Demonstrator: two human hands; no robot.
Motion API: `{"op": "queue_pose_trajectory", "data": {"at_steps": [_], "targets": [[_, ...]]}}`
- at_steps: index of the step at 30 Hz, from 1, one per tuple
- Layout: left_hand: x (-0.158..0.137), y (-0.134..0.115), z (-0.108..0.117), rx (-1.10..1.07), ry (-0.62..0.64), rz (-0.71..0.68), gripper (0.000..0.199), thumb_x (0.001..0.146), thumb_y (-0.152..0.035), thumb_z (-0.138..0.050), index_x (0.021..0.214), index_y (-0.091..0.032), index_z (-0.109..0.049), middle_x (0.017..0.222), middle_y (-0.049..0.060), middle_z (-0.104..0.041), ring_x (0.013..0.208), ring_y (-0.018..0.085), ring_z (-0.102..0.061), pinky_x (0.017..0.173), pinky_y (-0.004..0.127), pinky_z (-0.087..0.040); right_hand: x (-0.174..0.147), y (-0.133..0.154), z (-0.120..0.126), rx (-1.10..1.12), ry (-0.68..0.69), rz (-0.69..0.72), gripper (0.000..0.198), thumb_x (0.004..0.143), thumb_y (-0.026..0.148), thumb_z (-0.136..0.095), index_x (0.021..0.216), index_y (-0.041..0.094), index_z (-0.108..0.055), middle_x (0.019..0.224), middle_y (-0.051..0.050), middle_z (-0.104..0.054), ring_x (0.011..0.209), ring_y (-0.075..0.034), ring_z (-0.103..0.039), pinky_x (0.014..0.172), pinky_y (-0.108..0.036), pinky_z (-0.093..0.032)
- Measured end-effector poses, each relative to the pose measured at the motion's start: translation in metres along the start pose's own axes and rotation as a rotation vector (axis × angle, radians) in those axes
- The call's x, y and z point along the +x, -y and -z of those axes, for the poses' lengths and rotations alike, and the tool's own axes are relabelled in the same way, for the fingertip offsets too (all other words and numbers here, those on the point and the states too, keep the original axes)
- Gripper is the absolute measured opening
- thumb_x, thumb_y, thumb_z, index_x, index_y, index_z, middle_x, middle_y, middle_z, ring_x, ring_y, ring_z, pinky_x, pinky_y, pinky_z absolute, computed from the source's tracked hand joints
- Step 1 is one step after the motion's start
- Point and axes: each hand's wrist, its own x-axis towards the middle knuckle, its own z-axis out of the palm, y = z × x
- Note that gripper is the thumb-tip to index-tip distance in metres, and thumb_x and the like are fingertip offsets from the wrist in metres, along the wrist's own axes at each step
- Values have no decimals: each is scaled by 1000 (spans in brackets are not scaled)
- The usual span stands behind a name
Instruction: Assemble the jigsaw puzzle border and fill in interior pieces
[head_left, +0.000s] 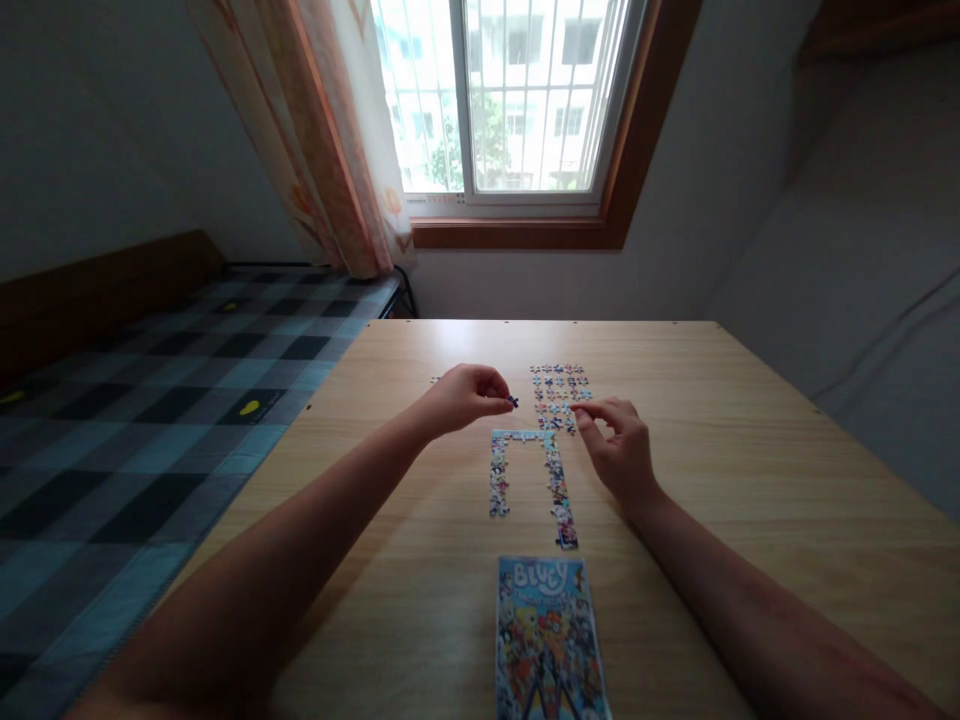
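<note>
My left hand point(469, 393) is closed in a pinch on a small dark puzzle piece point(513, 401), held left of the loose pieces. My right hand point(619, 445) reaches in from the right, thumb and index finger pinched at a puzzle piece point(572, 408) at the edge of the rows. Loose puzzle pieces point(559, 382) lie in rows beyond the hands. Nearer to me, a partly joined puzzle border point(556, 470) forms a top edge and two sides, the right side longer than the left.
A colourful "Bluey" puzzle box point(551, 640) lies at the near edge of the wooden table point(405, 600). Small pieces point(435, 380) sit behind my left wrist. A bed with a checked cover point(187, 400) stands to the left. Behind the table are a window point(536, 100) and a curtain point(322, 130).
</note>
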Motion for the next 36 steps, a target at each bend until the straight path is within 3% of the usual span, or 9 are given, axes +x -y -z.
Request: {"op": "queue_pose_trajectory", "data": {"at_steps": [3,5,10,12,18,23,29,36], "targets": [[-34,-4,-15,-206,50,28,20,76,-24,-72,96,-19,-73,73,2,-72,61,12,-60,54,24,-46,-2,17,5,-19,64,140,16,90,27,-62,89,25,-77,84,-6,-72,86,-25,-61,82,-42,-50],[-58,1,-25,-232,59,85,18,78,-28,-73,93,-19,-75,70,2,-71,57,11,-56,49,23,-44,-4,30,9,-21,155,238,15,90,25,-63,89,26,-78,82,-5,-72,84,-24,-61,81,-42,-49],[-94,18,-36,-358,-18,195,15,77,-28,-73,89,-19,-74,75,3,-74,51,9,-54,46,21,-44,-5,52,21,-35,577,496,19,94,24,-59,91,27,-77,81,-2,-72,79,-20,-58,77,-37,-46],[-98,18,-35,-389,-60,207,15,78,-29,-73,87,-18,-72,75,2,-74,48,8,-52,45,21,-42,-6,58,24,-62,664,552,20,96,25,-57,89,26,-76,80,-1,-71,76,-19,-57,75,-36,-45],[-108,7,-41,-543,-44,267,31,74,-36,-78,96,-18,-64,65,-2,-69,40,7,-46,39,20,-36,-15,69,24,-82,592,605,13,94,25,-62,97,28,-74,84,0,-73,79,-20,-59,77,-38,-44],[-112,12,-52,-611,-14,317,35,71,-39,-80,93,-18,-63,64,-1,-69,38,6,-44,39,20,-34,-23,71,19,-59,603,631,9,93,24,-66,98,27,-73,94,1,-77,82,-19,-63,76,-38,-46],[-112,16,-56,-592,37,303,33,70,-38,-82,90,-16,-67,78,6,-75,60,13,-62,50,22,-44,-28,65,9,-29,591,643,10,94,23,-64,89,24,-73,91,1,-77,79,-18,-64,75,-37,-49],[-113,12,-55,-569,54,336,33,71,-37,-82,88,-15,-64,73,4,-74,56,12,-58,49,21,-40,-30,66,2,124,522,596,4,92,20,-68,89,19,-71,86,-1,-76,72,-15,-61,70,-32,-51]]}}
